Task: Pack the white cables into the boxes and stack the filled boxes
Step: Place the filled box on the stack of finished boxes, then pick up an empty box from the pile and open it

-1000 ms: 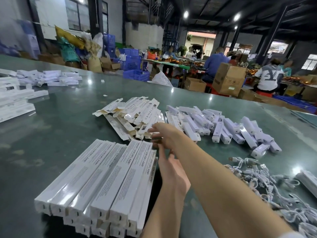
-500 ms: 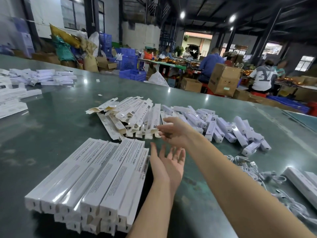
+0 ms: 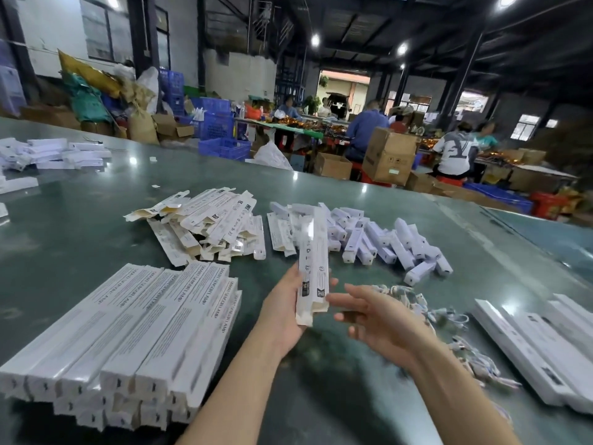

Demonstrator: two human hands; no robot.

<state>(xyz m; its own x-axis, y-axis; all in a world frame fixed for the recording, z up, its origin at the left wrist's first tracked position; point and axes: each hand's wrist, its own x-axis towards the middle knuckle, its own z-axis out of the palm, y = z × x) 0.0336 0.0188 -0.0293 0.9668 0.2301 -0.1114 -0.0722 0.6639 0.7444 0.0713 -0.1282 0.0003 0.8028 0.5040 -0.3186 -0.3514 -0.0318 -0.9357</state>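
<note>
Two hands: my left hand (image 3: 285, 313) grips one flat box (image 3: 313, 268) by its lower part, thumb across the printed face, and holds it upright above the table (image 3: 80, 220); my right hand (image 3: 378, 316) is just beside the box's open bottom flap with fingers spread and loose, holding nothing.
Head view, task things: the white cables (image 3: 449, 319) lie in a tangle toward the right edge, past my right wrist and apart from the box; the stack of filled boxes (image 3: 128, 332) sits at the near left edge in tilted layers.
Head view, other stock: unfolded flat boxes (image 3: 205, 220) are fanned out mid-table, small white sleeves (image 3: 385, 242) are heaped to their right, and more long boxes (image 3: 545, 342) lie along the right edge.
Step, as I judge it: opening this box so a cable can go in; no cable is in hand yet.
Risk: the thin card could crease or the bottom flap tear if I squeeze too hard while popping it open.
Risk: pulling one cable from the tangle may drag its neighbours along or off the right edge.
Risk: the stack leans and overhangs; another box set carelessly may slide it on the slick top.
Materials: boxes are thin white card, brown inside, long and flat; cables are soft, glossy, coiled; the table is smooth, dark green and shiny.
</note>
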